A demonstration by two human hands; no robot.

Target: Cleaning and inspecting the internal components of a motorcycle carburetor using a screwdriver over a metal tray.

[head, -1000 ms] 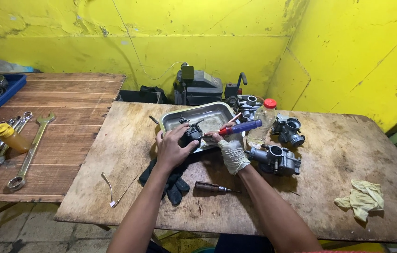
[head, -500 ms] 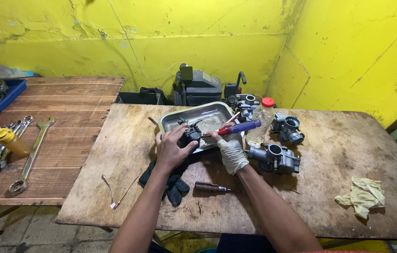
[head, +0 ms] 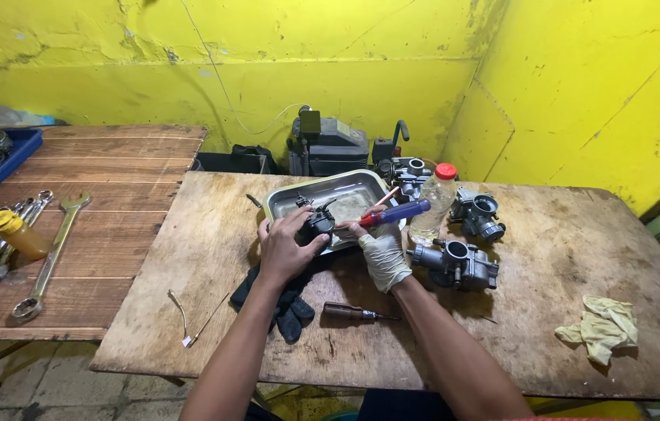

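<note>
Now | carburetor [head: 316, 224] in left grip [head: 287, 249] | screwdriver [head: 394, 213] in right grip [head: 383, 251]

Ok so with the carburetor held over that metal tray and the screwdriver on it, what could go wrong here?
The left hand is bare and holds the carburetor right by the blue-handled screwdriver; a slip could jab its fingers. Small parts coming loose might miss the metal tray and roll across the table. The gloved right hand works close to the plastic bottle, which an elbow or the handle could tip.
</note>
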